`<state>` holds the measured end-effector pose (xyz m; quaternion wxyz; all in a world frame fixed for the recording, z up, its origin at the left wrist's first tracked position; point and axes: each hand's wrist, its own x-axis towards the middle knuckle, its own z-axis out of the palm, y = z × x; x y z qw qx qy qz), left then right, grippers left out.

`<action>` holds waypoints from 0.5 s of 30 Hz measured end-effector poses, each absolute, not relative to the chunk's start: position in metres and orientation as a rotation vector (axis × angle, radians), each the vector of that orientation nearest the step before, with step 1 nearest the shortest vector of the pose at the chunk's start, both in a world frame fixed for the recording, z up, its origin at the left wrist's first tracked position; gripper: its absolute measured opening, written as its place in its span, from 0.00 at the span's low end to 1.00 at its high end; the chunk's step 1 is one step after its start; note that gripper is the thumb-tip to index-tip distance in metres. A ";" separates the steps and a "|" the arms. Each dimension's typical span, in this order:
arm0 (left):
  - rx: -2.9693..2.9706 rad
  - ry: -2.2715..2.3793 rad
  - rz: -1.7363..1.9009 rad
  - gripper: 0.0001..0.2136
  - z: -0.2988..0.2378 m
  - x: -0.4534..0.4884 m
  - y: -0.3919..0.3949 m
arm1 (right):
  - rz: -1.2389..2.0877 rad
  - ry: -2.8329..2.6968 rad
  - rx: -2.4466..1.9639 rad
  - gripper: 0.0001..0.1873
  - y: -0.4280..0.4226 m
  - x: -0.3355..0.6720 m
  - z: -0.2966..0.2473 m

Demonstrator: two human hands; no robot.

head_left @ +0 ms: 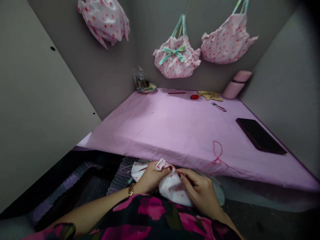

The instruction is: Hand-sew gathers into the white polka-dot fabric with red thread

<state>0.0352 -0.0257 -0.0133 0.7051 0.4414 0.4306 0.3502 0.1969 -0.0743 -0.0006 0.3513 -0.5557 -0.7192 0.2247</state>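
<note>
Lower centre of the frame: the left hand (150,178) is closed around a bunched ruffle of the spotted cloth (172,190), thumb and red-nailed fingertips pinching the gathered top. A gold bracelet (131,189) sits on that wrist. Just to the right, the right hand (200,191) has its fingers curled and pinched against the cloth's upper edge. Whether anything fine sits between those fingertips is too small to tell. The cloth, white with pink dots, lies between the two hands and touches both. It sags down onto the lap, below the near edge of the surface (160,126).

Moving outward now. A loop of red thread (217,151) lies on the pink-covered surface just above the right hand and trails off to the right along the front edge. Further right, a dark phone (260,135) lies flat.

At the far side of the surface, small snips (218,106) lie near a red spool-like piece (194,97) and a patch of wooden beads (210,95). A pink bottle (236,85) leans in the corner, a red pencil (176,93) lies left of the spool, and a small dish (147,87) of bits stands at the back left.

On the grey walls above hang three dotted bags: upper left (105,18), centre with a green bow (176,56), upper right (228,40).
</note>
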 end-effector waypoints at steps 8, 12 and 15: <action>0.997 0.991 0.763 0.11 -0.008 0.035 -0.027 | 0.603 -1.845 -1.527 0.17 -0.074 0.196 -0.003; 1.046 1.008 0.757 0.11 -0.005 0.035 -0.027 | 0.697 -1.856 -1.479 0.17 -0.074 0.195 -0.003; 1.130 1.007 0.754 0.10 -0.004 0.035 -0.026 | 0.740 -1.834 -1.453 0.14 -0.074 0.195 -0.001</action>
